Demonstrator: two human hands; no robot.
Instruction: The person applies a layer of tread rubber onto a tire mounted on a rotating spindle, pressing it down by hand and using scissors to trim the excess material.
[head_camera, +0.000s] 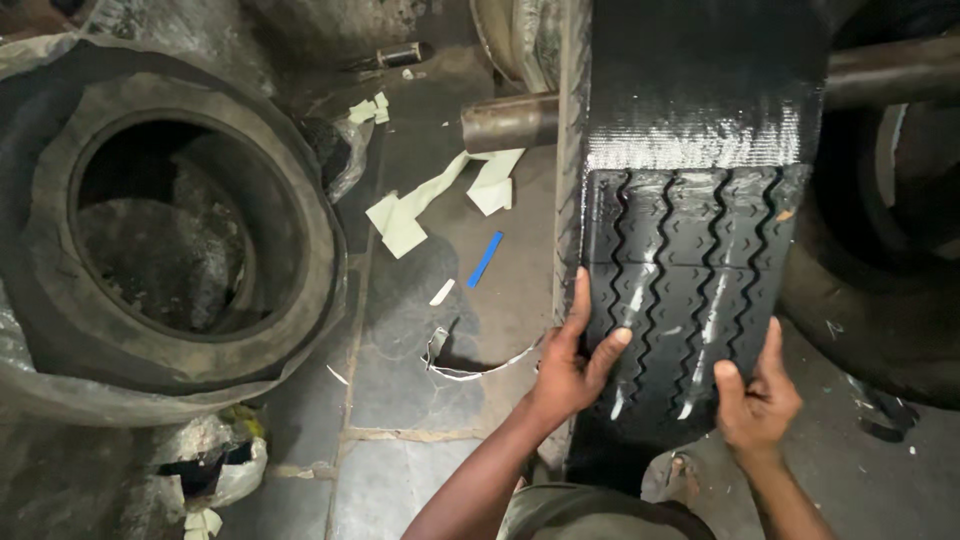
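Two hands are laid flat on a black tread strip (690, 290) with zigzag grooves; the strip is being pressed onto a tyre (700, 90) that is coated in shiny wet black glue and is carried on a metal bar (510, 122). The left hand (572, 365) is spread wide on the strip's left edge, with the thumb on the tread and the fingers along the side; the right hand (757, 395) is spread on the lower right part; nothing is gripped by either hand, the strip is only pushed on.

The strip could be set crooked if one side is pushed harder than the other; bubbles could be trapped under it if the middle is not pressed; fingers could be stuck with glue if they slip off the edge onto the wet part.

An old worn tyre (180, 230) is lying on the floor (420, 470) to the left; pale paper scraps (420, 205) and a small blue strip (486, 259) are scattered on the floor near the bar; another dark tyre (880, 300) is standing close on the right, so little room is left on that side.
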